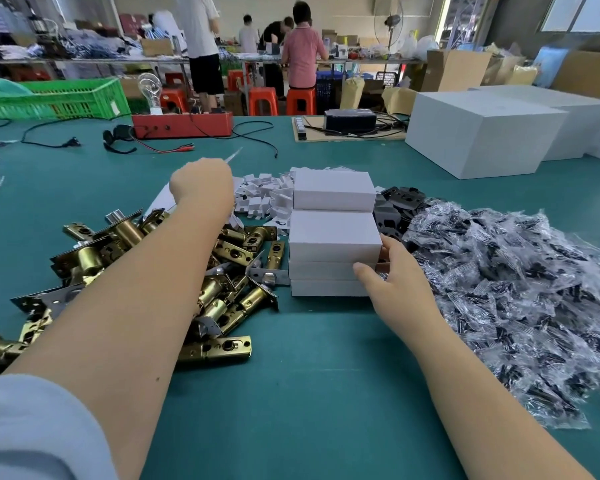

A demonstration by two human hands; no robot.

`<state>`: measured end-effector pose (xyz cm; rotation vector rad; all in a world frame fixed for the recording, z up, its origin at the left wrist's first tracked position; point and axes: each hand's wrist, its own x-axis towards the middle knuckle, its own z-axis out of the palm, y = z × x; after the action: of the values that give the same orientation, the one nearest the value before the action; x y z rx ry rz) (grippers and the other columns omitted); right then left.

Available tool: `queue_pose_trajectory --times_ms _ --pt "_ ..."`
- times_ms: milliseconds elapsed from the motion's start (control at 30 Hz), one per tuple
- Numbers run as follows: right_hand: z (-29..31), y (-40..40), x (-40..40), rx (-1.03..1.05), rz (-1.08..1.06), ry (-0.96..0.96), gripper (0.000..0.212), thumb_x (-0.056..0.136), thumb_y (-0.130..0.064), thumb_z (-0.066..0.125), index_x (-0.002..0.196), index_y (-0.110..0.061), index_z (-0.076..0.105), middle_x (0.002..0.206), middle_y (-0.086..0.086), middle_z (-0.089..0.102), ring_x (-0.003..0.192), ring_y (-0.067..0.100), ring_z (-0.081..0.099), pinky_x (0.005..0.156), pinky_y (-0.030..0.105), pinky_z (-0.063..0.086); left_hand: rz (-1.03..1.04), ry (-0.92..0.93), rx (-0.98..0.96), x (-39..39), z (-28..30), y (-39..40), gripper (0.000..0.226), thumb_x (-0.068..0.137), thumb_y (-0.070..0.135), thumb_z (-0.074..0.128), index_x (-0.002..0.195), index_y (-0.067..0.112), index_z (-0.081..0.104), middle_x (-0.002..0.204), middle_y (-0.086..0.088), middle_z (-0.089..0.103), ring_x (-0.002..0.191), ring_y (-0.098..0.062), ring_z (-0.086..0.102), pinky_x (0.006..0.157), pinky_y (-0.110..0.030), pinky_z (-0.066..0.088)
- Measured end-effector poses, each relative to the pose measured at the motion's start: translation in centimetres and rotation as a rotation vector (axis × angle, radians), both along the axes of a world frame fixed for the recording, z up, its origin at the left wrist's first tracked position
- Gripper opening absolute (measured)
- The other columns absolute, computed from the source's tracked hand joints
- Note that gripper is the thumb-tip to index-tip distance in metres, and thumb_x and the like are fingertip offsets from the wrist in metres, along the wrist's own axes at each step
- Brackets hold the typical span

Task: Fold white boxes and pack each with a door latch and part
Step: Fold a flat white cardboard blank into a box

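A stack of closed white boxes [333, 237] stands in the middle of the green table [291, 393], with another white box [333, 190] just behind it. My right hand [392, 282] touches the stack's right front corner, thumb on the front face and fingers on the right side. My left hand [201, 183] reaches far forward over the flat white box blanks [160, 202], knuckles up; its fingers are hidden and a thin white strip shows beyond it. A heap of brass door latches [222, 271] lies under my left forearm. Bagged black parts [516, 289] lie in a pile at the right.
Small white card inserts [267, 199] and black strike plates [395, 206] lie behind the stack. A large white carton [478, 133], a red tester box [182, 124] with cables and a green crate [56, 98] sit farther back. People work at a far table.
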<state>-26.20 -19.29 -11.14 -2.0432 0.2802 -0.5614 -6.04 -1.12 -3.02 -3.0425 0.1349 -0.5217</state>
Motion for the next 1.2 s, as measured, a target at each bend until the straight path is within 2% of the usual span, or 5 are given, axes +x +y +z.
queue_pose_trajectory --times_ms 400,633,800,900,1200 --pt "1.8 2.1 -1.1 0.102 -0.242 -0.498 0.032 0.086 -0.029 0.051 0.116 -0.022 0.049 0.106 -0.013 0.048 0.1 0.007 0.049 0.088 0.021 0.041 -0.369 -0.342 -1.021 -9.0 4.8 0.9 0.044 0.095 -0.003 0.036 0.131 0.012 0.057 0.123 -0.003 0.062 0.109 -0.016 0.054 0.083 -0.023 0.04" --pt "3.0 4.3 -1.4 0.513 0.02 -0.329 0.012 0.099 -0.02 0.046 0.101 -0.027 0.056 0.091 -0.005 0.063 0.075 0.004 0.061 0.062 0.017 0.05 -0.466 0.352 -1.705 -15.9 -0.7 0.2 0.067 0.081 -0.015 0.051 0.141 0.013 0.045 0.123 -0.008 0.063 0.113 -0.031 0.062 0.096 -0.053 0.051" --pt "2.0 4.6 -3.4 0.616 0.041 -0.228 0.023 0.096 -0.006 0.048 0.094 -0.023 0.064 0.095 -0.003 0.071 0.086 0.015 0.067 0.072 0.031 0.058 -0.661 0.505 -1.693 -18.2 -5.2 -1.2 0.062 0.078 -0.018 0.049 0.107 0.034 0.066 0.1 0.008 0.073 0.091 -0.011 0.066 0.065 -0.026 0.053" --pt "1.2 4.5 -4.5 0.592 0.056 -0.212 0.022 0.096 -0.01 0.052 0.092 -0.024 0.068 0.094 -0.003 0.073 0.087 0.017 0.067 0.072 0.033 0.058 -0.636 0.517 -1.625 -19.1 -6.5 -1.7 0.045 0.078 0.01 0.067 0.115 0.033 0.06 0.108 0.009 0.07 0.099 -0.007 0.066 0.074 -0.024 0.055" --pt "0.6 4.6 -5.6 0.715 0.393 -0.141 0.048 0.087 -0.057 0.053 0.114 -0.022 0.069 0.118 0.0 0.069 0.113 0.017 0.063 0.087 0.026 0.053 -0.669 0.418 -1.185 -20.5 -7.2 -2.4 0.125 0.049 0.054 0.083 0.149 0.017 0.018 0.138 -0.004 0.037 0.135 -0.023 0.035 0.112 -0.047 0.035"
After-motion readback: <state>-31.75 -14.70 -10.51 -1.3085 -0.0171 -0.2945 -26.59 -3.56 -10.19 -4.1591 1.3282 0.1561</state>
